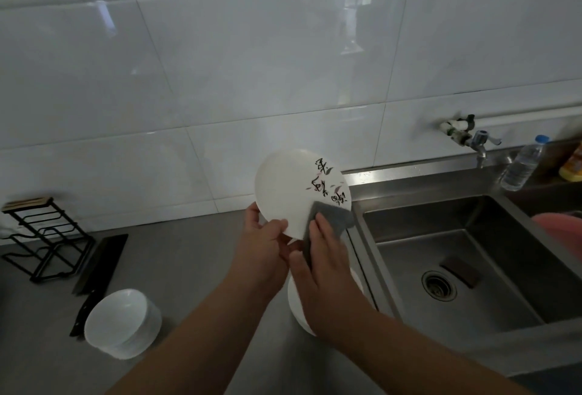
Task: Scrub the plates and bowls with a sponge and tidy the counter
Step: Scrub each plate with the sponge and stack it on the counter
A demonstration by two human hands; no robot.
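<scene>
over the right edge of the grey counter [189, 268], beside the steel sink [441, 237], our left hand [261, 249] pinches the lower rim of a white round ceramic plate [293, 193] while our right hand [321, 259] grips a grey flat sponge [329, 216] against its face.

Inventory: one decorated plate [293, 186]; one grey sponge [331, 215]; one stack of white bowls [122, 322], number unclear; one knife [102, 259]; one wire rack [47, 237]; one clear bottle [522, 164]; one tap [478, 142].
</scene>
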